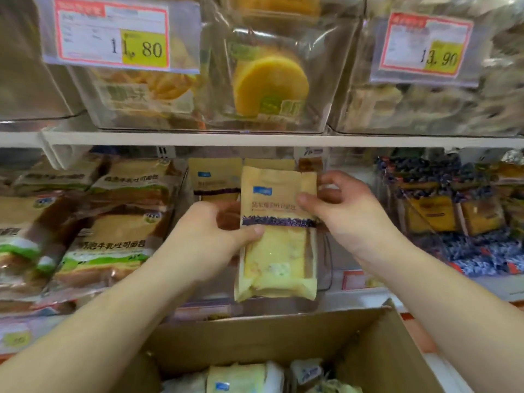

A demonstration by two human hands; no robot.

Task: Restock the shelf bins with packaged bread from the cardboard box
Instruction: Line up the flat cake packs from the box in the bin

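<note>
Yellow bread packet (276, 236) held upright in both hands: left hand (204, 236) has a pinching grip on its left edge, thumb across the purple band; right hand (343, 211) grips the upper right edge, thumb on front. Packet sits at the mouth of a clear shelf bin (326, 251), with matching packets (215, 180) behind. Below, cardboard box (283, 336) open, more packets (241, 378) inside. Price tags (113, 35) hang above.

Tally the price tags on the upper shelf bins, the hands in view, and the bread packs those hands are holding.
Price tags: 2, reading 11.80 and 13.90
Hands: 2, left hand and right hand
Held bread pack: 1, gripped by both hands
Total: 5
</note>
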